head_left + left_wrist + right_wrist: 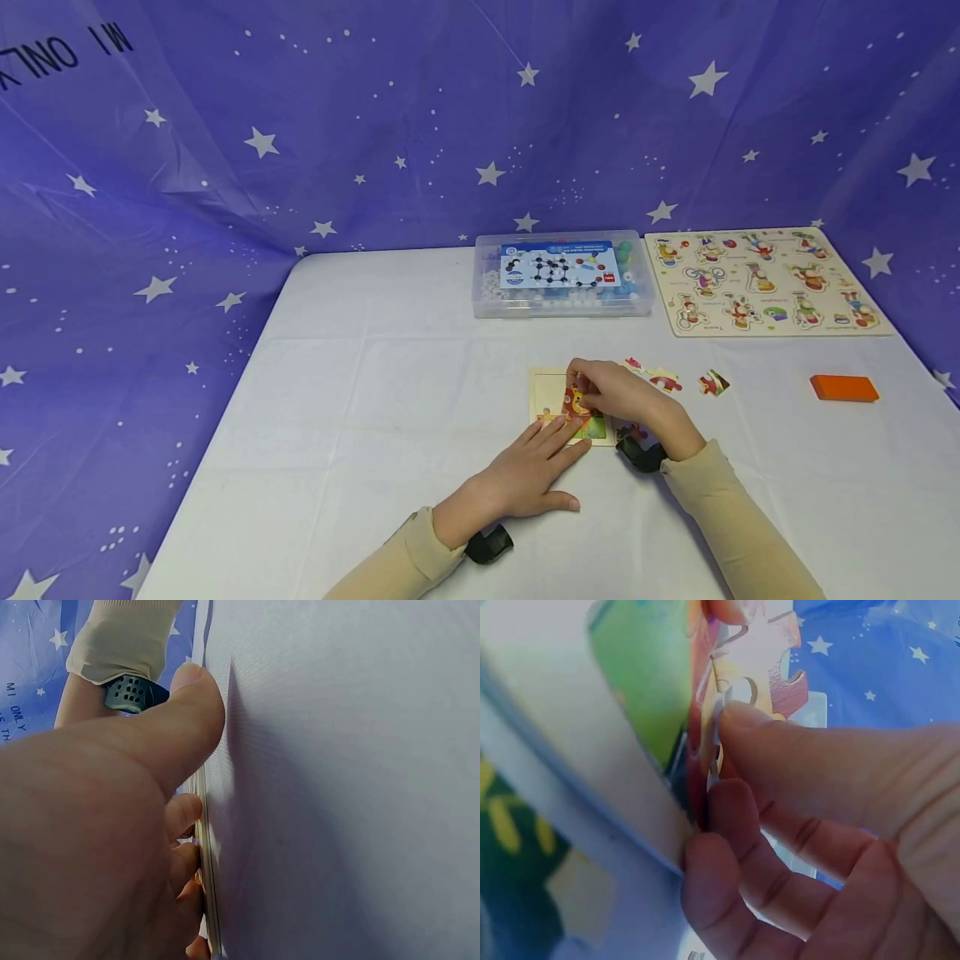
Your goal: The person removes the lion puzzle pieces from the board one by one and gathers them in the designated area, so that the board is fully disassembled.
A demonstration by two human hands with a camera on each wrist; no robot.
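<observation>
A small jigsaw board point(546, 387) with a pale wooden rim lies on the white table, partly filled with pieces. My left hand point(525, 473) rests on its lower left part, fingers stretched out over the rim and the pieces there. In the left wrist view, the fingertips lie on the board edge point(211, 892) and the thumb is held apart. Over the board's right half, my right hand point(626, 393) pinches a red and yellow jigsaw piece point(576, 403) between thumb and fingers. The right wrist view shows that knobbed piece point(784, 690) tilted up from the board.
Loose jigsaw pieces point(664, 380) lie right of the board, another point(713, 382) farther right, and one partly hidden beneath the right wrist. A clear plastic case point(487, 304) and a wooden picture board point(720, 325) stand at the back. An orange block point(843, 388) lies at right.
</observation>
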